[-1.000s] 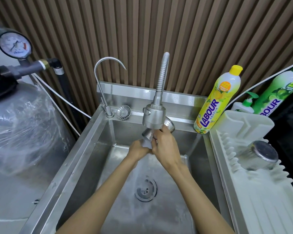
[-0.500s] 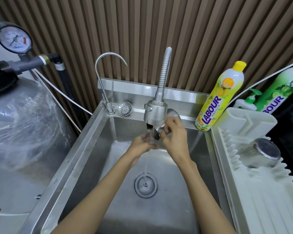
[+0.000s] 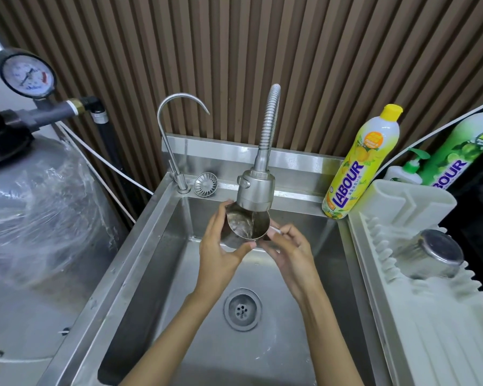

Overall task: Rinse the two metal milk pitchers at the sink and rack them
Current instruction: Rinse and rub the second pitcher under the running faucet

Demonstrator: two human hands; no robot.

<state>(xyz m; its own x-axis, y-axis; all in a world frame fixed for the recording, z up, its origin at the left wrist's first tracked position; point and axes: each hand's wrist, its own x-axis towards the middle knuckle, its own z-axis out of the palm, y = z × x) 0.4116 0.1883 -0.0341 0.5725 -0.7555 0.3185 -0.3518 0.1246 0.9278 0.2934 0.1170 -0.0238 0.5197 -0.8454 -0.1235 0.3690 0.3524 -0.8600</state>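
The left hand (image 3: 221,246) clamps the pitcher (image 3: 244,228), mouth tipped toward six o'clock under the faucet (image 3: 255,190). The right hand (image 3: 287,246), fingers loosely apart, touches its three o'clock side. The rack (image 3: 388,274) lies at three o'clock, nearer the right hand.

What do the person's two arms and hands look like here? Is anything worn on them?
Both forearms are bare right to the lower edge of the picture: no sleeve shows. The left hand and the right hand wear no gloves. No watch, bracelet or ring can be seen on the wrists or fingers. The fingers are slim, with short nails.
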